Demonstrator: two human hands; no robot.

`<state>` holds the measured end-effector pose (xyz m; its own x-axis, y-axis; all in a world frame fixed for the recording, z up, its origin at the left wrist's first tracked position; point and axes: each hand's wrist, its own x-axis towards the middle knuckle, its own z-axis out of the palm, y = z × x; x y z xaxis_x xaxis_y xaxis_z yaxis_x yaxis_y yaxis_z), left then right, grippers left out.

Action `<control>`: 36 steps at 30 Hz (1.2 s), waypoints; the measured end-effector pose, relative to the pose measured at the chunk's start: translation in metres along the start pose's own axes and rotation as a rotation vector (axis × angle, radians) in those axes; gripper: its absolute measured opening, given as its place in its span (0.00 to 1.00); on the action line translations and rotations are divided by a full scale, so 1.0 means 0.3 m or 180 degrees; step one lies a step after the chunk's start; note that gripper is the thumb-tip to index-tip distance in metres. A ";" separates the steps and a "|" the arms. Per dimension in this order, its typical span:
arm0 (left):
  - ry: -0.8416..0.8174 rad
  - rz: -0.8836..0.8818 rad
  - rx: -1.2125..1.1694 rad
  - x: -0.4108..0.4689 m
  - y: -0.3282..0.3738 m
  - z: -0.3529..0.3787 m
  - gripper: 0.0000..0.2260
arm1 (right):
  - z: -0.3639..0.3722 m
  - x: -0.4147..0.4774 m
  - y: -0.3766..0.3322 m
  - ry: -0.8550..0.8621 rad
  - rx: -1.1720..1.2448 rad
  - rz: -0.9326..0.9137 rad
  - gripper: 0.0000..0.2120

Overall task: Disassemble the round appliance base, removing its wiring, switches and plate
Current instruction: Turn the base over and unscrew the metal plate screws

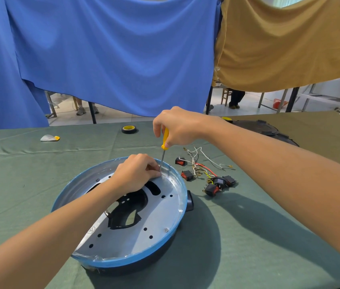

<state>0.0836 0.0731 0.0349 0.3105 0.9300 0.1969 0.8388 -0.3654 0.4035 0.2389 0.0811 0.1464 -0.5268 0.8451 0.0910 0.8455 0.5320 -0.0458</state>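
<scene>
Gripping the yellow screwdriver by its handle, the right hand held it upright, tip down on the far side of the silver plate. The left hand rested there too, fingertips bunched at the tip; whether they pinched anything, I could not tell. The round base sat by the desk's near edge, with loose switches and wiring just right of it.
</scene>
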 end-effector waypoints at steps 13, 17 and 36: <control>0.0164 0.0235 0.0360 -0.005 -0.001 0.013 0.05 | -0.039 -0.040 0.037 0.0358 0.1037 0.0734 0.10; 0.0205 0.0435 0.0607 -0.016 0.009 0.014 0.07 | 0.027 -0.059 0.048 0.1486 0.3348 0.1141 0.06; 0.0094 0.0659 0.0635 -0.014 0.006 -0.009 0.08 | 0.285 -0.095 -0.030 -0.0254 0.1624 0.1389 0.10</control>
<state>0.0825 0.0684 0.0372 0.4736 0.8338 0.2838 0.8312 -0.5297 0.1689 0.2389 0.0567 0.0592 -0.1678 0.9791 -0.1153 0.8455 0.0828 -0.5275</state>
